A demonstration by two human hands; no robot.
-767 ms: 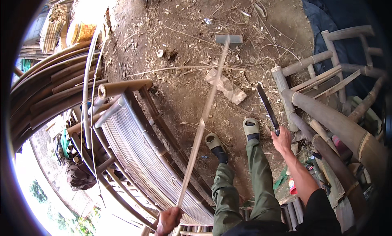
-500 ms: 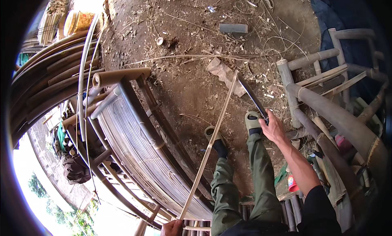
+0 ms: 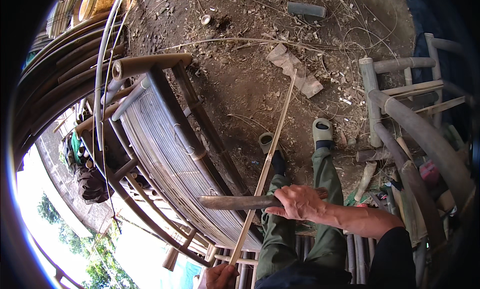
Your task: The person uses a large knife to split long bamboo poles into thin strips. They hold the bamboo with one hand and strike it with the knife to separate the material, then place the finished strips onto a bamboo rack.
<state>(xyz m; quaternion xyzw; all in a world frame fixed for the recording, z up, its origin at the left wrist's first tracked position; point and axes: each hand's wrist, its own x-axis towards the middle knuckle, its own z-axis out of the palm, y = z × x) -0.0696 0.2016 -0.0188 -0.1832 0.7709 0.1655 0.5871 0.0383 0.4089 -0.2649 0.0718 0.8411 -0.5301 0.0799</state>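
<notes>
At the lower edge my left hand (image 3: 218,277) is closed around the near end of a long, thin bamboo strip (image 3: 272,148). The strip slants up and away to the right, its far end in the air over the dirt. My right hand (image 3: 298,202) is wrapped round the handle of a machete (image 3: 230,202), above my right thigh. Its broad, dull brown-grey blade points left and crosses the strip not far above my left hand. Whether the blade touches the strip I cannot tell.
On the left stands a bamboo bench (image 3: 160,134) with a slatted top, beside stacked dark bamboo poles (image 3: 55,94). A bamboo frame (image 3: 420,124) stands on the right. Ahead, a crumpled brown sheet (image 3: 295,71) and a cut bamboo piece (image 3: 306,9) lie on the littered dirt.
My right hand has brought the machete from near the strip's far end back toward me, turning its blade to the left. My left hand keeps hold of the strip and has shifted slightly right.
</notes>
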